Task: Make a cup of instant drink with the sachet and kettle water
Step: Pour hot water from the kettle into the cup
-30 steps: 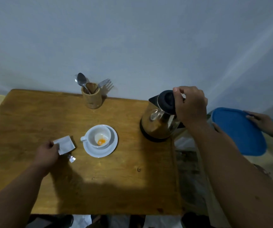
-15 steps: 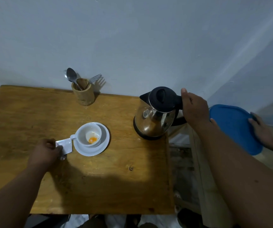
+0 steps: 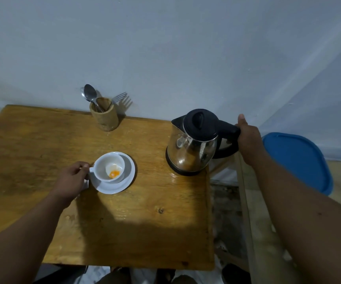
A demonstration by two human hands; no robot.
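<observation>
A white cup (image 3: 109, 168) with orange powder at its bottom sits on a white saucer (image 3: 127, 181) near the middle of the wooden table (image 3: 32, 140). My left hand (image 3: 72, 180) pinches the cup's handle from the left. A corner of the white sachet (image 3: 86, 184) shows under that hand. A steel kettle (image 3: 193, 148) with a black lid stands at the table's right edge. My right hand (image 3: 248, 140) is wrapped around its black handle.
A wooden holder (image 3: 104, 117) with a spoon and a fork stands at the back edge by the wall. A blue plastic lid (image 3: 297, 160) lies off the table to the right. Beyond the table's right edge is a gap down to the floor.
My right hand left the kettle lid and took the handle. My left hand went from the sachet to the cup handle. The other person's hand on the blue lid is gone.
</observation>
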